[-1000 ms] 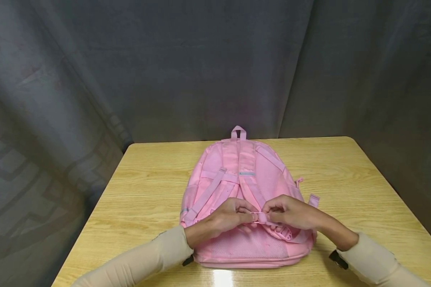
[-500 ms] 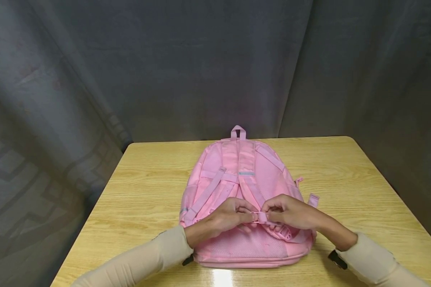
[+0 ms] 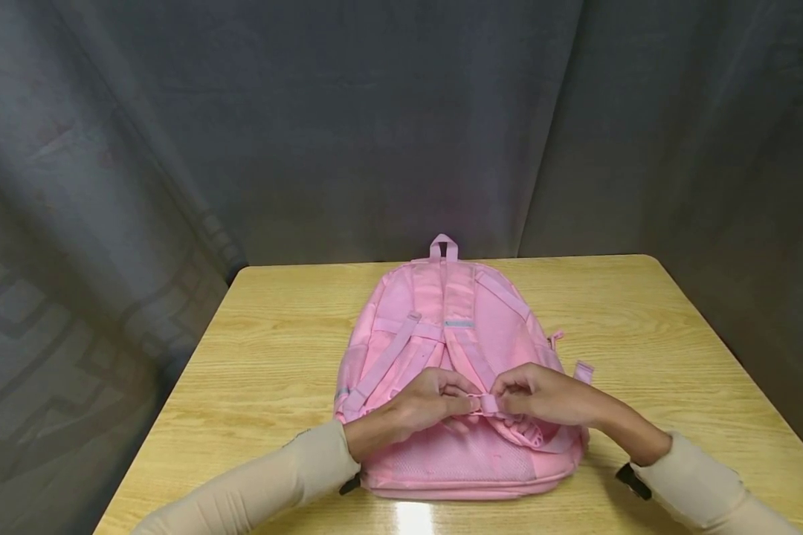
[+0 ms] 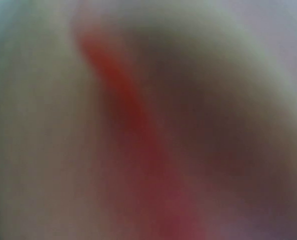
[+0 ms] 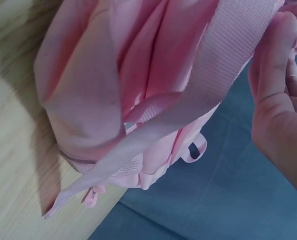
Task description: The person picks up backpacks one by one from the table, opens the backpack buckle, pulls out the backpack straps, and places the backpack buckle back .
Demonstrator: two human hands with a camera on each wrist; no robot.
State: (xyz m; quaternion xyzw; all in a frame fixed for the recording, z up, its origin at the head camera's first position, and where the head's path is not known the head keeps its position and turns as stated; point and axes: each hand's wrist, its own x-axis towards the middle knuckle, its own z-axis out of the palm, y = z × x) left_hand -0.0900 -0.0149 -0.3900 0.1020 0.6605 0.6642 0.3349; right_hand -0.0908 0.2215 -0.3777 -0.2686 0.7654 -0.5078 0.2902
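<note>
Both hands pinch the buckle at the lower middle of the bag.
From my seat, I see the bag (image 3: 502,327) lying on the table (image 3: 274,334), straps up, its loop (image 3: 444,239) pointing to the curtain (image 3: 388,134). The left hand (image 3: 424,402) has thumb and fingers pinching the left end of the buckle (image 3: 488,403); the right hand (image 3: 552,394) pinches at its right end, fingertips partly hidden from me. (My left wrist view is only blur, so I get nothing certain there.) On my right wrist view, a strap (image 5: 228,55) runs down across the bag's side, and a zip pull (image 5: 91,197) hangs near a webbing end (image 5: 63,196). Pale sleeves (image 3: 314,464) reach both wrists.
</note>
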